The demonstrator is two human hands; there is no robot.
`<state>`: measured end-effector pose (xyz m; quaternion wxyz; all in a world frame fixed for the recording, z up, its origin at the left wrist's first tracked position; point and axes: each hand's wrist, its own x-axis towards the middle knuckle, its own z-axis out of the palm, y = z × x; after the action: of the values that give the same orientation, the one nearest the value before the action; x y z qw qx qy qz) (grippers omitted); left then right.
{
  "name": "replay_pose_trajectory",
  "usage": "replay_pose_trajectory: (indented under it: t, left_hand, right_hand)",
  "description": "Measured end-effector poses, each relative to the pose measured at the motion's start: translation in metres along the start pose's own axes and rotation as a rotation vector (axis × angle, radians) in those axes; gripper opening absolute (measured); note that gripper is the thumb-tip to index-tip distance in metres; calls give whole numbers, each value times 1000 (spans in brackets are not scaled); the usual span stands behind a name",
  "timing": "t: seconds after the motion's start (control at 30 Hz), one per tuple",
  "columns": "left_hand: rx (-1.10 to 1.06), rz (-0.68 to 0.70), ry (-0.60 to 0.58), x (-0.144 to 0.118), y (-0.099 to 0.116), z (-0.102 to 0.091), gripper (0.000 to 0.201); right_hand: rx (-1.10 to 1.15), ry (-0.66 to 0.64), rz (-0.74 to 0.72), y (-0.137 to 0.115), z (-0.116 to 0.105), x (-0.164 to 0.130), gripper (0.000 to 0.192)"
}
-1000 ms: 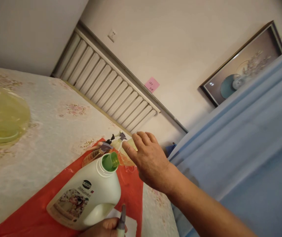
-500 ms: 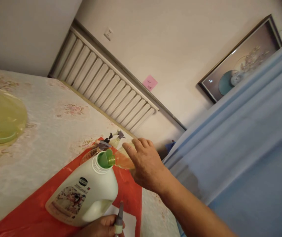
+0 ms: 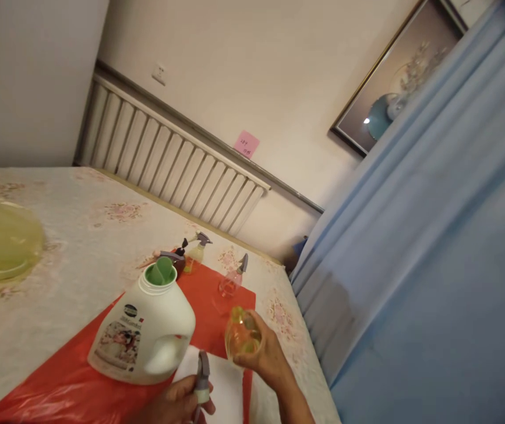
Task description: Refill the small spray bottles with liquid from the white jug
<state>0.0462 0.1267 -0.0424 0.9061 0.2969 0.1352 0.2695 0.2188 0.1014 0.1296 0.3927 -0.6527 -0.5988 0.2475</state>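
Observation:
Near the bottom edge, my left hand [image 3: 182, 401] grips a grey spray nozzle [image 3: 202, 374] with its fingers closed round it. My right hand [image 3: 266, 353] is wrapped round a small clear bottle [image 3: 241, 334] without a sprayer on its neck; it looks amber-tinted and stands apart from the jug. Between the hands and to the left is a large white detergent jug [image 3: 155, 318] with a flower label. Its cap is off, and a green spout [image 3: 162, 271] shows in its mouth. The jug rests on a red sheet [image 3: 211, 306], with white paper [image 3: 230, 391] beside it.
Behind the jug stand a dark pump bottle [image 3: 178, 259] and a clear spray bottle [image 3: 196, 253]. A pinkish spray bottle [image 3: 231, 282] is at the sheet's far right. A yellow translucent bag [image 3: 5, 235] lies at left. A blue curtain [image 3: 402, 235] hangs on the right.
My right hand has drawn the small bottle away from the jug's mouth, toward me, and turned it from lying sideways to roughly upright. My left hand keeps the spray nozzle. The view has shifted.

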Motion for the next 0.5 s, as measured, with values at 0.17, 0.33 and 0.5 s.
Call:
replay_pose_trajectory:
  t: [0.17,0.33,0.5]
  left_hand:
    - [88,113,86,-14,26,30,48]
    - [326,261,139,-30,65,72,35]
    - [512,400,170,-40,90,110,32]
  right_hand:
    - [247,102,157,51,10,-45,84]
    - [294,165,140,80,21,-73,83]
    - [197,189,56,105,29,-88,88]
